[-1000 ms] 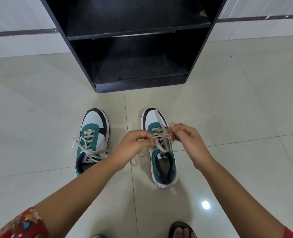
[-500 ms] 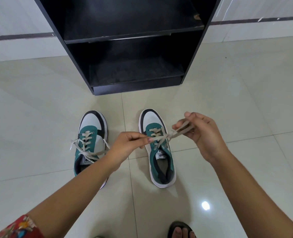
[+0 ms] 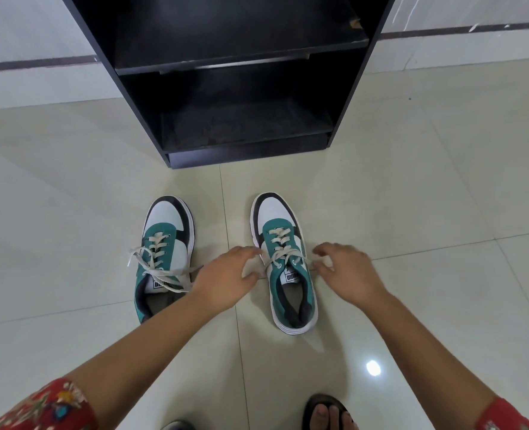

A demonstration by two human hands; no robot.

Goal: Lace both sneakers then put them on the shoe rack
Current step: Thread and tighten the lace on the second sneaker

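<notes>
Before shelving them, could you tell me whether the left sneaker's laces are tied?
Untied: the left sneaker's lace ends lie loose across it.

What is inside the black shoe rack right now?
Both visible shelves of the rack are bare dark boards; no shoes. Both sneakers, left and right, sit on the floor before it. Anything above the upper shelf is out of frame.

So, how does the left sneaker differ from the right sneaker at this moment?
The left sneaker lies untouched, its loose lace ends spread across its opening; the right sneaker has the left hand and right hand on either side, each pulling a lace end outward. The left sneaker's heel is hidden behind the forearm; the right sneaker shows whole. Both are teal, white and black, toes toward the shoe rack, on the floor.
</notes>
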